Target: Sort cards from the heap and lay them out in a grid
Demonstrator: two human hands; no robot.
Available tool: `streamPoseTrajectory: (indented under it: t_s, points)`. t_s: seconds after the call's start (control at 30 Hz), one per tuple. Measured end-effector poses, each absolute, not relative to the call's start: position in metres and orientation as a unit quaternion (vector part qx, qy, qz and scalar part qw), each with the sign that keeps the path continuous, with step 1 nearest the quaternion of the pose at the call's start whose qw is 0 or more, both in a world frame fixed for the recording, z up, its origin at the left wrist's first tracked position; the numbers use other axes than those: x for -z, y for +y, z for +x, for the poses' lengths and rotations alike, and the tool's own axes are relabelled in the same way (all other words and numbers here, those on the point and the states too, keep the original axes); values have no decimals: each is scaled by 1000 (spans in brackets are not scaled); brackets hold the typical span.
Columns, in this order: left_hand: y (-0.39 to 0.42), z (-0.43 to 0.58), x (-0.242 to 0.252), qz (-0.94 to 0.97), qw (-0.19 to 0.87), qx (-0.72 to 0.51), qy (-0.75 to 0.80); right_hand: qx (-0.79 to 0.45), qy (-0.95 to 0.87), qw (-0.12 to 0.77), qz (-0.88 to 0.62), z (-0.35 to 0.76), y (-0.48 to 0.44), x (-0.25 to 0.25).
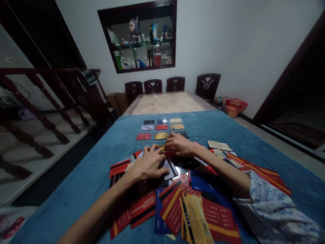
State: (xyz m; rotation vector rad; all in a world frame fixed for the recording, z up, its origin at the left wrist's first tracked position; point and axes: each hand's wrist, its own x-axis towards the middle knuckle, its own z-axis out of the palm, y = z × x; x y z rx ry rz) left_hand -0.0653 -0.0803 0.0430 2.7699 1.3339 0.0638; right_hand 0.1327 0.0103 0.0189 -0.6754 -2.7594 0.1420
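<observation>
Obs, head cam. Blue plush cloth [101,162] covers the near end of a long worktop. Far end is bare, a pale marbled stone slab [165,101]

Status (my read): nine flat rectangular plastic cards are set out as a 3 x 3 grid [161,127] on the cloth ahead of my hands. They lie apart from each other, edges approx. parallel. Far row dark / blue / cream, mid row silver-grey / red / gold, near row red / gold / dark. Laying-out looks begun but not far along, since most of the stock is unsorted

Left to do: a big loose heap of glossy plastic cards [177,206] betw. grid and me, overlapping at all angles. Mostly red w/ gold or white bands, some navy, and one yellow card w/ black stripe [195,220] nearest me. A few strays to the R, incl. a beige card [218,145] alone on the cloth

Hands:
- L hand [149,164] is palm down on the far edge of the heap, fingers bent, over a white card w/ dark stripe [170,169]. Can't tell if it's pinched or just pressed
- R hand [179,144] is just beside L, knuckles up, fingers curled, at the near row of the grid. It partly covers the dark near-row card [183,135]. Grip hidden, can't tell
- A small gold card edge [161,147] shows betw. the two hands. Which hand has it is unclear

Materials: the cards are thin, stiff and smooth w/ rounded corners, and a few show glare. The cloth is soft, ribbed and matte, so flat cards prob. need a nail under the edge to lift

Bkgd: dark wooden chairs [152,86] at the far end
</observation>
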Motion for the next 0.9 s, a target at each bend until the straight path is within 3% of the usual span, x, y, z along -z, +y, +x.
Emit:
streamPoseTrajectory:
  t_s: [0.9]
  points:
    - [-96,-56,-31,872,51,-24,487,-71,-960,79,-259,134,7,-10]
